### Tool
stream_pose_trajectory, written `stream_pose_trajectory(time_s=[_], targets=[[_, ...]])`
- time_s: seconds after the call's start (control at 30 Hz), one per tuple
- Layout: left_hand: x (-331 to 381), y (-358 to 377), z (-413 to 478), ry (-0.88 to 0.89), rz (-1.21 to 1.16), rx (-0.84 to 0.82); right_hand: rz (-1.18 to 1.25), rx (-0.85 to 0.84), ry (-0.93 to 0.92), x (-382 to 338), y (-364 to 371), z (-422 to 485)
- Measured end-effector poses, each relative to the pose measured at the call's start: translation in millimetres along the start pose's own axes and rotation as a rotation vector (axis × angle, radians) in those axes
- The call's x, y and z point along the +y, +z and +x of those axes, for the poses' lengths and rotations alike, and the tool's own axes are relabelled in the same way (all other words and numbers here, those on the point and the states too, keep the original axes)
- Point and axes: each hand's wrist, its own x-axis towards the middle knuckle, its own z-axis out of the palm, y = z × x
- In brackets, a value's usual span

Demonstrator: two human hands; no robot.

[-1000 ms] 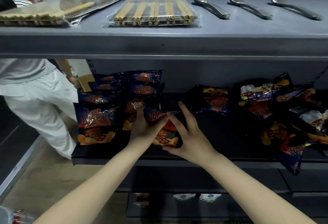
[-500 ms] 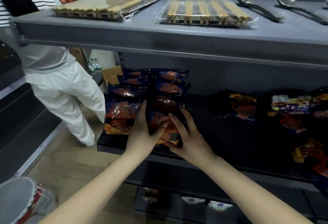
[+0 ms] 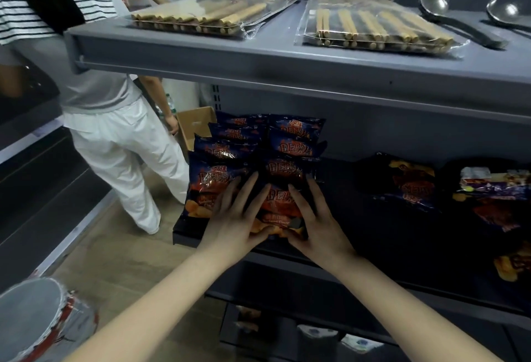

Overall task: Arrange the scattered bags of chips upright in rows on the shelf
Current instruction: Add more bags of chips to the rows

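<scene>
Dark blue chip bags with red and orange print stand upright in two rows (image 3: 296, 132) at the left end of the dark lower shelf (image 3: 373, 232). The front bag of the right row (image 3: 280, 203) sits between my hands. My left hand (image 3: 232, 218) lies against its left side with fingers straight, partly over the neighbouring front bag (image 3: 209, 180). My right hand (image 3: 319, 224) presses its right side, fingers straight. Both thumbs touch the bag's bottom edge. More bags lie flat and scattered further right (image 3: 408, 183), (image 3: 494, 189).
A grey upper shelf (image 3: 258, 54) overhangs, carrying packs of chopsticks (image 3: 373, 25) and metal ladles (image 3: 454, 20). A person in white trousers (image 3: 109, 137) stands in the aisle at left beside a cardboard box (image 3: 195, 126). A grey bucket (image 3: 28, 318) sits at lower left.
The view has swung left and closer. My hands have slid the front bag back against its row, and my fingers now lie flatter along its sides.
</scene>
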Motion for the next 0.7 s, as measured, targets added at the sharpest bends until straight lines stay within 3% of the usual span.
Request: stream_pose_trajectory(time_s=[0.33, 0.7], targets=[[-12, 11, -2, 0.119, 0.155, -0.095, -0.278, -0.087, 0.154, -8, 9, -6], [-14, 21, 2, 0.088, 0.195, -0.182, -0.321, -0.160, 0.222, -4, 15, -3]])
